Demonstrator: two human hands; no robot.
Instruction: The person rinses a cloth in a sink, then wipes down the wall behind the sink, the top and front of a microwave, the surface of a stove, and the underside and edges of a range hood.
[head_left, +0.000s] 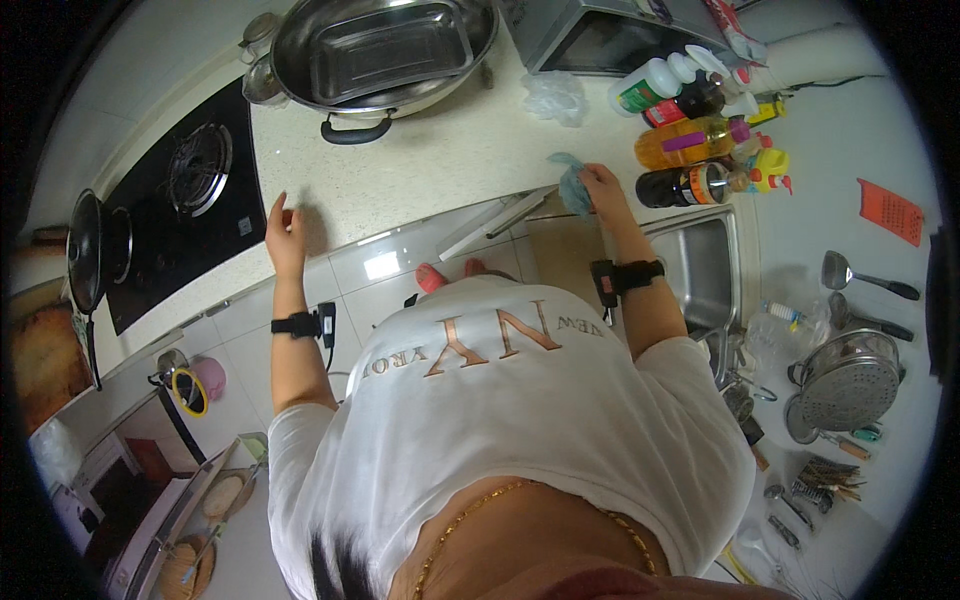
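My right hand (604, 191) grips a crumpled pale blue-green cloth (574, 191) at the counter's front edge, near the bottles. Part of the cloth hangs over that edge. My left hand (286, 234) holds nothing; its index finger points forward and the other fingers are loosely bent. It is over the light speckled countertop (420, 172), just right of the black glass gas hob (187, 202). Ahead, a large steel wok (379, 109) with black handles holds a rectangular glass baking dish (390, 52).
Bottles, including an orange cleaner bottle (679, 142) and a dark sauce bottle (679, 186), lie between my right hand and the wall. A clear plastic bag (555, 97) sits before a microwave (622, 37). Below the counter, a cabinet door (487, 221) stands ajar. A steel sink (694, 262) is at right.
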